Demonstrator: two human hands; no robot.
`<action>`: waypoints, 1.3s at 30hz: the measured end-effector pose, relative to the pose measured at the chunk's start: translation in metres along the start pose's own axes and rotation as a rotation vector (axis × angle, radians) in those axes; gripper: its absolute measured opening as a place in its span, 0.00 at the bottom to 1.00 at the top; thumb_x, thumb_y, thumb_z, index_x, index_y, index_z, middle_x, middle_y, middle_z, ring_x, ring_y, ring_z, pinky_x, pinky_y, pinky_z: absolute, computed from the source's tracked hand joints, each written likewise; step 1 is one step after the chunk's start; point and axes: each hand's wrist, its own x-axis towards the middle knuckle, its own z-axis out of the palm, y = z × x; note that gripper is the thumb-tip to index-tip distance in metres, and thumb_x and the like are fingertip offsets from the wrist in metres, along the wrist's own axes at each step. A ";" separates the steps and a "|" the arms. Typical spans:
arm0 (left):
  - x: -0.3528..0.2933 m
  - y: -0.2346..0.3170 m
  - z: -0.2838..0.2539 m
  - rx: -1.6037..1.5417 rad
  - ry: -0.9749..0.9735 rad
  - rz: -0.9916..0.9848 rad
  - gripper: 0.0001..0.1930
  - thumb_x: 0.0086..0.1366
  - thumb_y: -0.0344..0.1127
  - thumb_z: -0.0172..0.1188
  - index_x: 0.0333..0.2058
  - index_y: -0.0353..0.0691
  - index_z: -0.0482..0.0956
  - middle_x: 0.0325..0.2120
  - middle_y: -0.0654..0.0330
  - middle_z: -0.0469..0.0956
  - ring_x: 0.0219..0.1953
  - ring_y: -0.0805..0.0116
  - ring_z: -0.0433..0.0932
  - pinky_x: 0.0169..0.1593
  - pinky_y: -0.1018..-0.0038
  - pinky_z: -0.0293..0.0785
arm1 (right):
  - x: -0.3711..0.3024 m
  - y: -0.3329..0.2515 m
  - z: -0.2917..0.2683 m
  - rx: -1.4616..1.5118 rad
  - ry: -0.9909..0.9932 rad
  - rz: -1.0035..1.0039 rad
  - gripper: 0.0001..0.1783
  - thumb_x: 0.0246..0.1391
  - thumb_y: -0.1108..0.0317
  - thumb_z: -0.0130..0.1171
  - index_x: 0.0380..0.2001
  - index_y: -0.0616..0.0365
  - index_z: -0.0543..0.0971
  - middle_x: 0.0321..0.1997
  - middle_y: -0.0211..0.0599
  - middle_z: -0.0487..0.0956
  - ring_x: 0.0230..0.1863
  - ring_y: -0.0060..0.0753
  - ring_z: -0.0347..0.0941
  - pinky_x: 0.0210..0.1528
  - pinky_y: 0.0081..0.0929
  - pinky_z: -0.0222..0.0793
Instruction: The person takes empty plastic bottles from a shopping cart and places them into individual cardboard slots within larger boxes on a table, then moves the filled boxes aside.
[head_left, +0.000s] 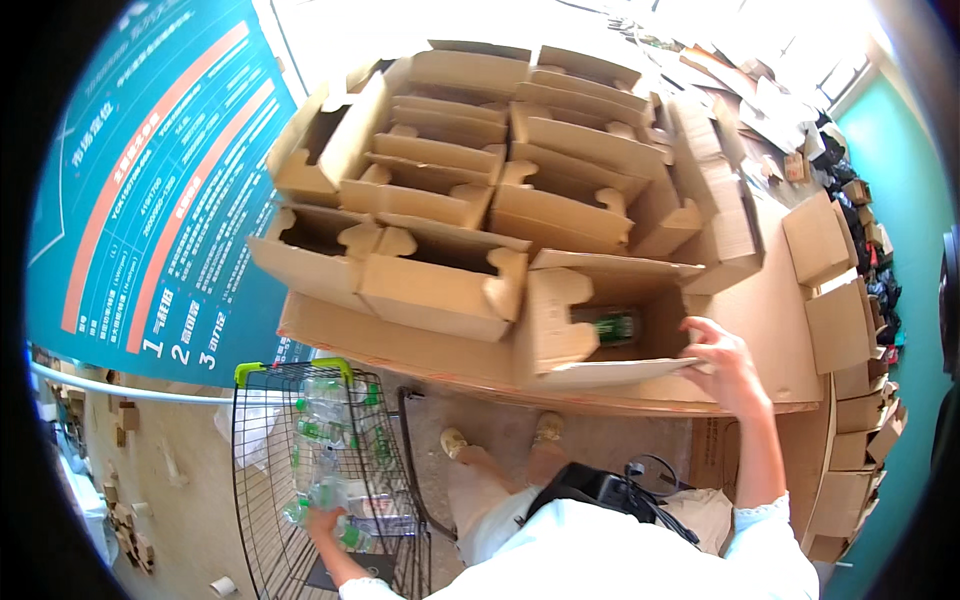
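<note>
My right hand (724,362) pinches the right edge of an open cardboard box (565,335) at the table's front edge. Inside that box lies a bottle with green on it (614,328). Down at the left, my left hand (326,520) reaches into a black wire shopping cart (240,460) with bright green corner pieces. Its fingers are closed around a clear plastic bottle (354,538) with a green label; the fingertips are partly hidden. More clear bottles with green caps (318,430) lie in the cart around this hand.
Several open cardboard boxes (440,290) stand in tight rows on the cardboard-covered table (770,330). Boxes are stacked along the right wall (845,435). A teal printed banner (150,190) stands at the left. My feet (547,428) are between cart and table.
</note>
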 end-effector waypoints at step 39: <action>-0.263 0.681 -0.285 0.136 -0.355 1.815 0.22 0.61 0.40 0.62 0.49 0.31 0.75 0.45 0.45 0.79 0.49 0.51 0.78 0.54 0.65 0.73 | -0.029 0.027 0.015 0.154 0.335 -0.038 0.27 0.43 0.66 0.71 0.48 0.59 0.75 0.60 0.45 0.71 0.53 0.45 0.74 0.49 0.34 0.76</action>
